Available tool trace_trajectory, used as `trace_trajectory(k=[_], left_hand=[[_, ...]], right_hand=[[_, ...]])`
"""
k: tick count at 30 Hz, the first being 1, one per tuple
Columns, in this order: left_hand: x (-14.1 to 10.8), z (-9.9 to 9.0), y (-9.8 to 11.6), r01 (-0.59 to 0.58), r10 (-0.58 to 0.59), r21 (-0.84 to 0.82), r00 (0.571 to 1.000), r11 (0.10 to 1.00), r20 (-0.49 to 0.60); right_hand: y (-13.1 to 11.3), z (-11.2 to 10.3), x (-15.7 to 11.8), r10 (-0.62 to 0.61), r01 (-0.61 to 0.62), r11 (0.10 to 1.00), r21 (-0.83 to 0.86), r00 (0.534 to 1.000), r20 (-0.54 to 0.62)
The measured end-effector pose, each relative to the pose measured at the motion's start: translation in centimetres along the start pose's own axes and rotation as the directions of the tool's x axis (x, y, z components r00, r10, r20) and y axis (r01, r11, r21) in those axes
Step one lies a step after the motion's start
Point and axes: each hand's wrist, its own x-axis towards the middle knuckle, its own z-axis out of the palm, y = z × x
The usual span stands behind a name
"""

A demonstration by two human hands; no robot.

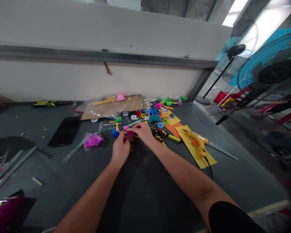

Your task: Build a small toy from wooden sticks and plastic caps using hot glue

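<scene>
My left hand (122, 145) and my right hand (143, 132) are close together over the dark table, both with fingers closed. Between them is a small pink and magenta piece (129, 132), near my left fingertips. A thin light wooden stick (132, 129) shows at my right fingertips, its far end close to the piece. What else my left fingers hold is hidden. Just left of the hands lies a blue round piece (115, 132) with a yellow stick (117, 126). Black and yellow pliers (172, 138) rest to the right of my right hand.
A yellow glue gun (197, 141) lies on yellow paper (206, 162) at the right. Colourful lids and clay spread behind the hands. A black phone (65, 131) and bagged magenta clay (93, 140) lie left. Brown cardboard (133, 104) sits at the back; a fan (275, 72) stands right.
</scene>
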Motion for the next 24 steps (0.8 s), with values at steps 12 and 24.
trace_trajectory(k=[12,24], left_hand=[[-0.1,-0.01,0.38,0.018,-0.018,-0.006,1.0,1.0,0.008],[-0.12,0.03,0.29,0.009,-0.009,-0.002,1.0,1.0,0.0]], right_hand=[[-0.15,-0.05,-0.06,0.017,-0.017,1.0,0.012,1.0,0.007],[-0.33,-0.12,-0.07,0.011,-0.011,0.999,-0.039,1.0,0.003]])
